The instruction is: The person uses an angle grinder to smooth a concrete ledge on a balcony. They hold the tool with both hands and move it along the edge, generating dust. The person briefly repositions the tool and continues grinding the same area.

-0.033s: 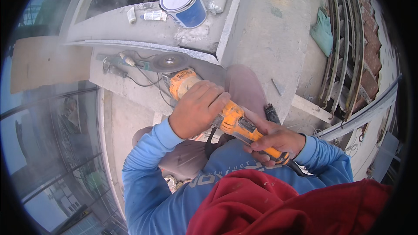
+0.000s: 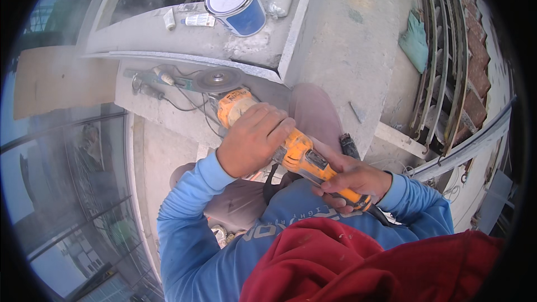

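Observation:
Both my hands hold a yellow angle grinder (image 2: 296, 154) across my lap, its head toward the far left. My left hand (image 2: 256, 138) wraps over the front of its body, just behind the gear head. Around the rear handle is my right hand (image 2: 353, 178), thumb on top. A grey round disc (image 2: 217, 79) on the grinder's head lies close to the edge of a pale stone slab (image 2: 184, 60); whether they touch I cannot tell. The grinder's black cord leaves its rear end beside my right wrist.
Past the slab edge stand a blue-and-white bucket (image 2: 246, 19) and two tubes, one being a white tube (image 2: 169, 19). Corded tools (image 2: 151, 86) lie left of the disc. A green bag (image 2: 414, 42) rests by metal rails (image 2: 442, 56) at right. Glass panes (image 2: 84, 168) line the left.

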